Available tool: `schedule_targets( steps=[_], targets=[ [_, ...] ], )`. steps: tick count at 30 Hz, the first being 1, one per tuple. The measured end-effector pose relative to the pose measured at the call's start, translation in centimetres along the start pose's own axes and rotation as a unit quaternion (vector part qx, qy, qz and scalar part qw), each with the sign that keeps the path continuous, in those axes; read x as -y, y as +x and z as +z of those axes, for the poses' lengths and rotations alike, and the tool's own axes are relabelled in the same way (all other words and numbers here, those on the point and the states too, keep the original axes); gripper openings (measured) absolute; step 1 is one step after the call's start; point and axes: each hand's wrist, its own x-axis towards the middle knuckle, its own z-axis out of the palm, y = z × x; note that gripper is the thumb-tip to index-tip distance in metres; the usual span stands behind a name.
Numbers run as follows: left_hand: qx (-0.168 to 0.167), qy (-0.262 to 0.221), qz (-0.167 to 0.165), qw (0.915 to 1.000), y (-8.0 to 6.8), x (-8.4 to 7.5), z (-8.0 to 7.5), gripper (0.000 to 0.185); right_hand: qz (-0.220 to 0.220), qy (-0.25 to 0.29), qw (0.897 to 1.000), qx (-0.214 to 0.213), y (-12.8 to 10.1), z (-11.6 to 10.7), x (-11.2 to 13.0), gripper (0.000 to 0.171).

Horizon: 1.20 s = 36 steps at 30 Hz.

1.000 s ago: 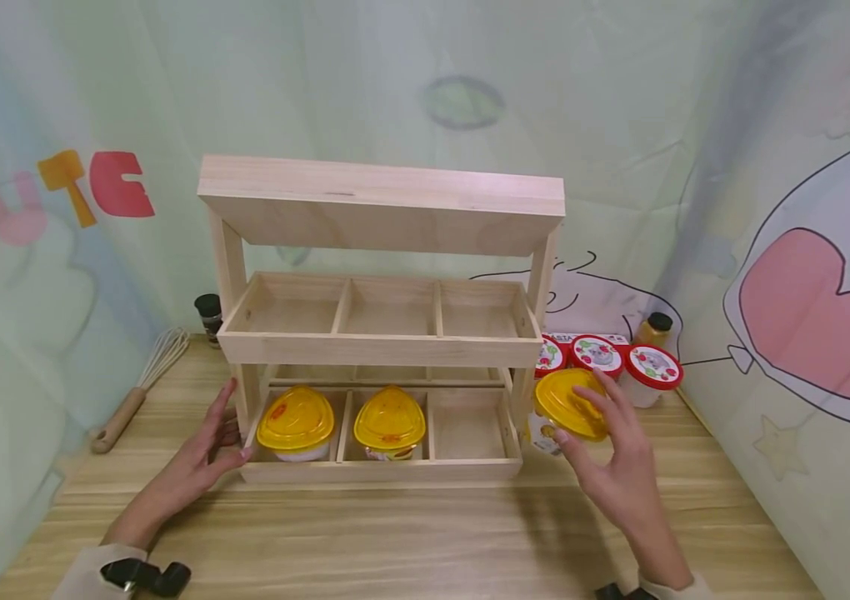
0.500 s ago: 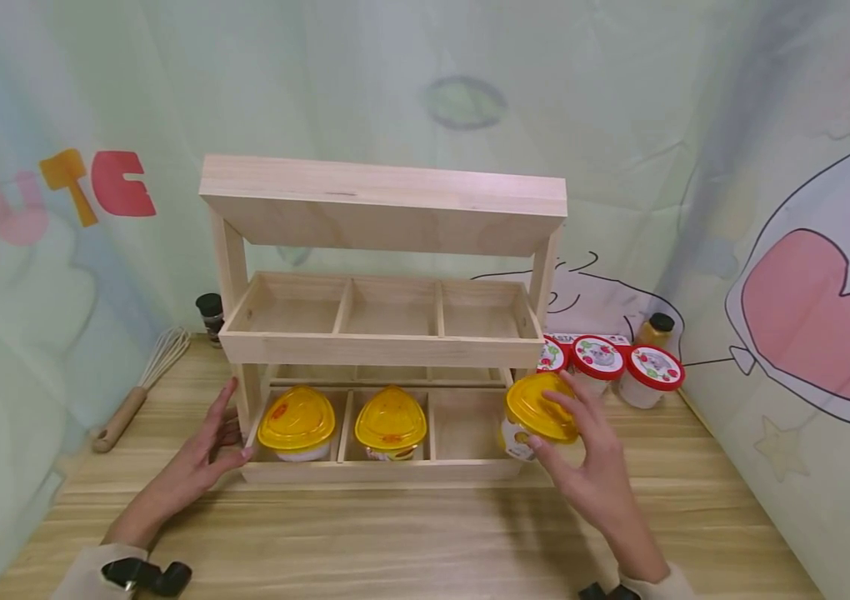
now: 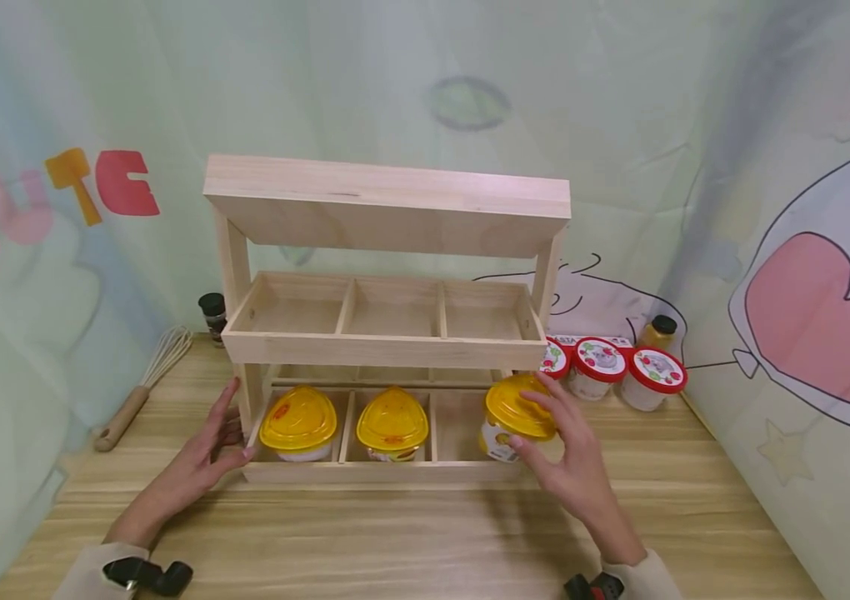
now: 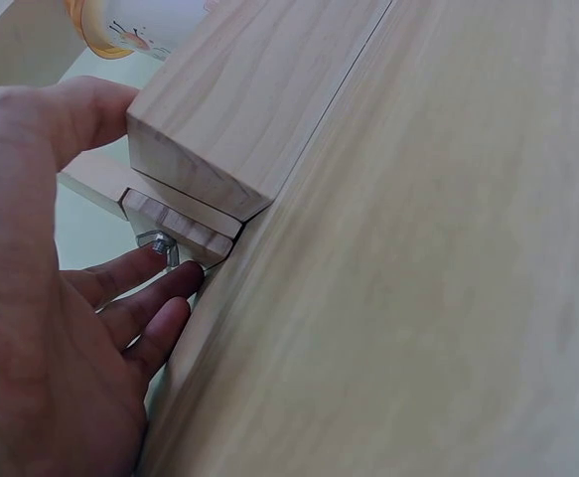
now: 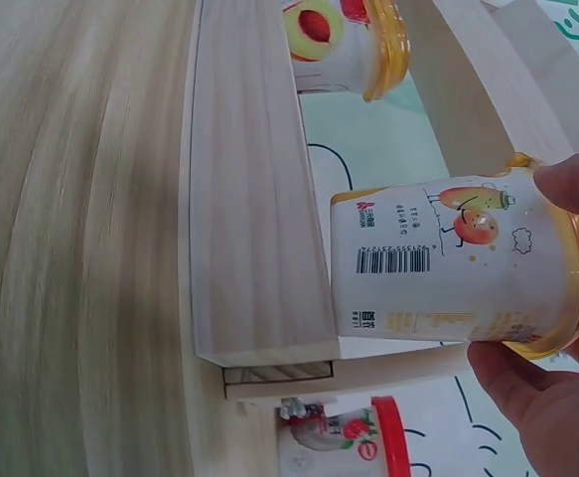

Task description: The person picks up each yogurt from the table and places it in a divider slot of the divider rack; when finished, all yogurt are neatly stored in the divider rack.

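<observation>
In the head view, my right hand [image 3: 563,458] holds a yellow-lidded plastic cup [image 3: 512,408] at its lid and side, over the right compartment of the wooden rack's lower tray [image 3: 380,473]. The right wrist view shows the cup's printed side with a barcode [image 5: 393,260], its base just inside the front board. Two similar cups sit in the left [image 3: 297,419] and middle [image 3: 392,421] compartments. My left hand [image 3: 196,467] rests at the tray's left end. In the left wrist view, its thumb touches the tray's corner [image 4: 200,164] and the fingers lie loosely by a wing nut [image 4: 160,241].
Above is an upper tray [image 3: 387,350] with three bare compartments, under a sloping wooden roof board [image 3: 387,208]. Right of the rack stand several red-lidded tubs [image 3: 656,375] and a small black-capped jar [image 3: 659,332]. A whisk [image 3: 140,392] and a dark jar [image 3: 212,315] are at left.
My right hand has carried the cup leftward and slightly down, from beside the rack to over the right compartment. The left hand has stayed in place.
</observation>
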Motion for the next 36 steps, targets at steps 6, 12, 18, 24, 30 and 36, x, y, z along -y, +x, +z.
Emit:
schedule_targets(
  steps=[6, 12, 18, 24, 30, 36],
  targets=[
    [0.002, -0.004, 0.0, 1.0, 0.0, 0.1, -0.1, 0.112, -0.017, 0.027, 0.999, 0.019, 0.4, 1.0, -0.1, 0.053],
    [-0.002, -0.007, 0.01, 0.9999, 0.1, -0.1, 0.0, 0.113, -0.06, 0.04, 0.996, 0.05, 0.8, 2.2, -1.0, 0.055],
    [-0.002, -0.01, 0.015, 0.9998, 0.1, -0.1, 0.1, 0.114, -0.081, 0.046, 0.992, 0.08, 1.2, 3.1, -1.6, 0.053],
    [-0.003, -0.01, 0.015, 0.9998, 0.1, -0.1, 0.1, 0.114, -0.074, 0.059, 0.989, 0.116, 1.4, 3.4, -1.8, 0.051],
    [-0.005, -0.008, 0.014, 0.9999, 0.1, -0.1, 0.0, 0.114, -0.087, 0.057, 0.987, 0.122, 1.6, 3.4, -1.7, 0.052],
    [-0.004, -0.011, 0.015, 0.9998, 0.1, -0.1, 0.1, 0.113, -0.081, 0.061, 0.986, 0.132, 1.6, 3.3, -1.7, 0.053]
  ],
)
